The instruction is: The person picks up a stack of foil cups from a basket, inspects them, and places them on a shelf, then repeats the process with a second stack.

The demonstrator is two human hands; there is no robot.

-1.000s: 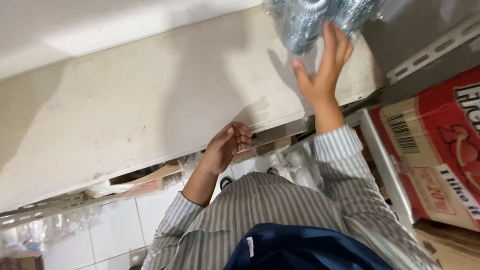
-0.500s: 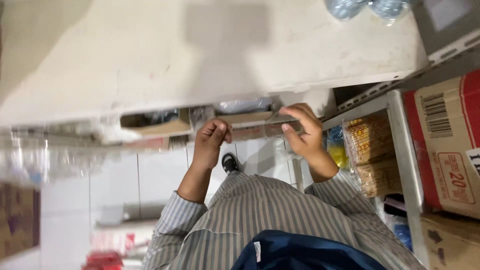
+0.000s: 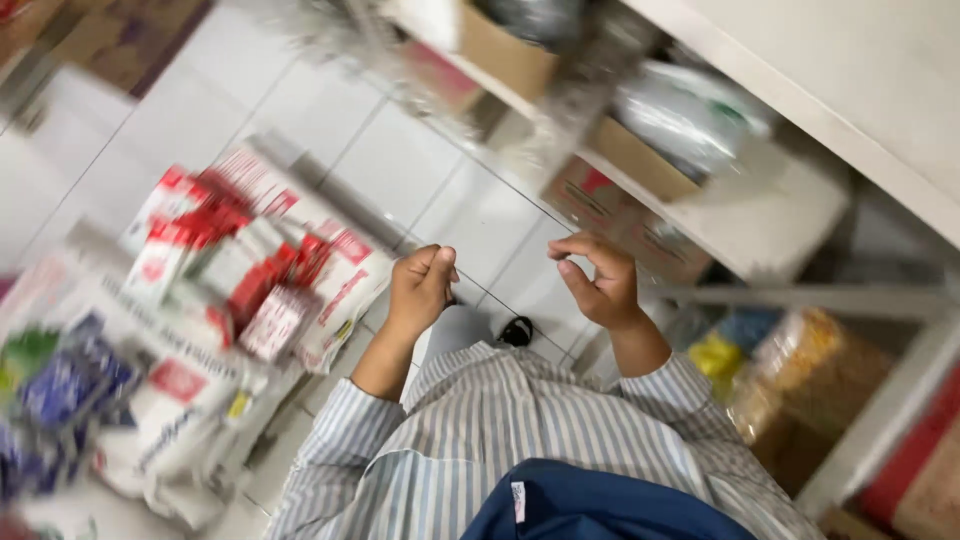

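Note:
Both my hands are raised in front of my chest, above a white tiled floor [image 3: 480, 210]. My left hand [image 3: 422, 285] is curled into a loose fist with nothing visible in it. About a hand's width to its right, my right hand [image 3: 600, 282] has its fingers bent and its thumb close to the fingertips; I see nothing held between them. Both arms wear striped grey-white sleeves [image 3: 680, 400]. The white shelf [image 3: 760, 215] lies just beyond my right hand, and neither hand touches it.
A blurred heap of white and red packets [image 3: 250, 270] lies on the floor to the left. Cardboard boxes [image 3: 640, 165] sit on the low shelf, with yellow and brown bagged goods [image 3: 800, 380] behind a grey metal upright [image 3: 880, 420] at the right. My black shoe [image 3: 517, 330] shows below.
The view has swung down from the shelf's underside to the floor. Both hands have come off the shelf edge and now hang curled in front of my chest.

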